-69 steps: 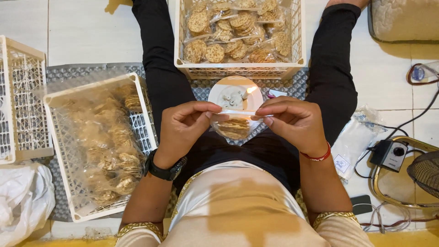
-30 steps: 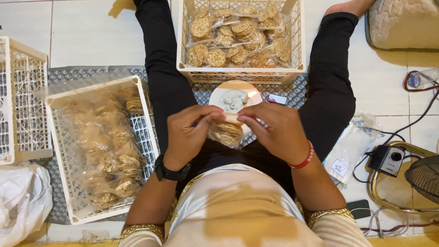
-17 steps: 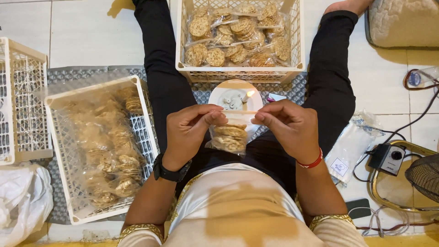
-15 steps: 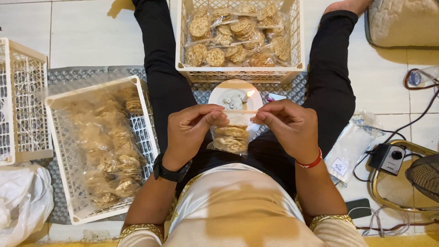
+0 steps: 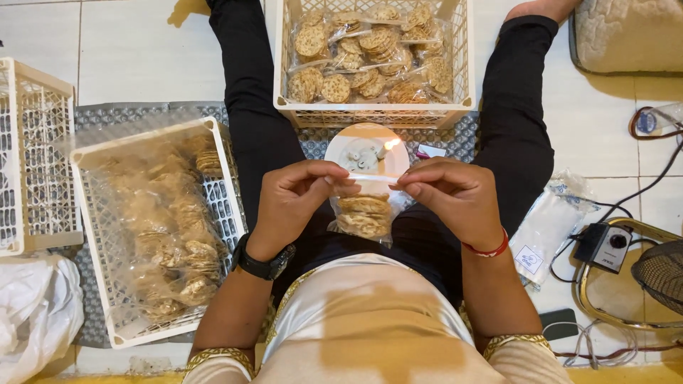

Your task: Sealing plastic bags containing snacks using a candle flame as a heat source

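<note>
Two hands' grip (image 5: 376,177) pinching top edge, cracker bag (image 5: 364,213) hanging below

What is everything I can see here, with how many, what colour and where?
small clear plastic bag of round tan crackers: one, held taut by its top edge between both hands.
lit candle: one, white, on a round white plate beyond the bag.
white plastic crate of sealed cracker bags: one, top centre, between the legs.
white plastic crate lined with clear plastic, full of loose crackers: one, left.
empty white crate: one, far left.
white plastic sack: one, bottom left.
stack of clear empty bags: one, right.
black dial box with cables: one, far right.
left hand: black watch on the wrist.
right hand: red band on the wrist.
</note>
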